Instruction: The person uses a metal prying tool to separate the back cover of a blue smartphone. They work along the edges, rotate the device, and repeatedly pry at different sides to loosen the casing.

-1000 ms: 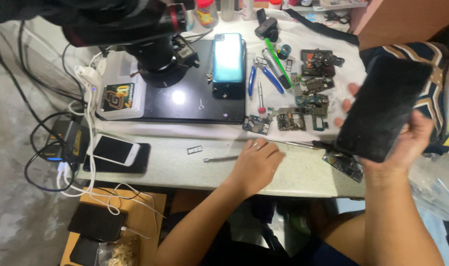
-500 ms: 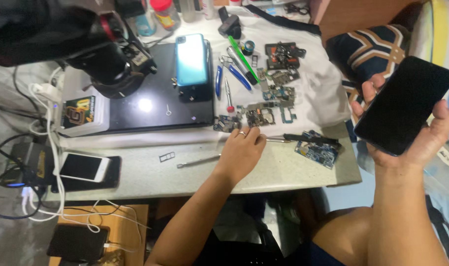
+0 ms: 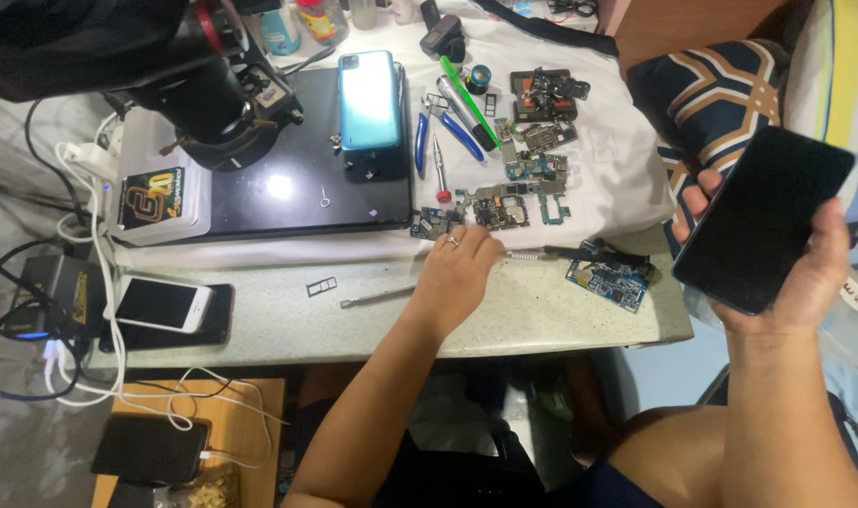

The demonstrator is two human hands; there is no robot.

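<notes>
Lowered slightly since the earlier frame, the dark phone [image 3: 763,218] sits tilted in the right hand [image 3: 777,273], fingers wrapped around its edges, off the worktable's right edge, its glossy black screen blank. Meanwhile the left hand [image 3: 457,268] rests knuckles-up, loosely curled and holding nothing, near the front edge beside scattered circuit boards [image 3: 509,202] and a blue board [image 3: 610,279].

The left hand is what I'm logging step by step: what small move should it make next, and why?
Probably close its fingers on the circuit boards: the left hand already rests at them, while the right hand holds the dark phone off the table.
</notes>
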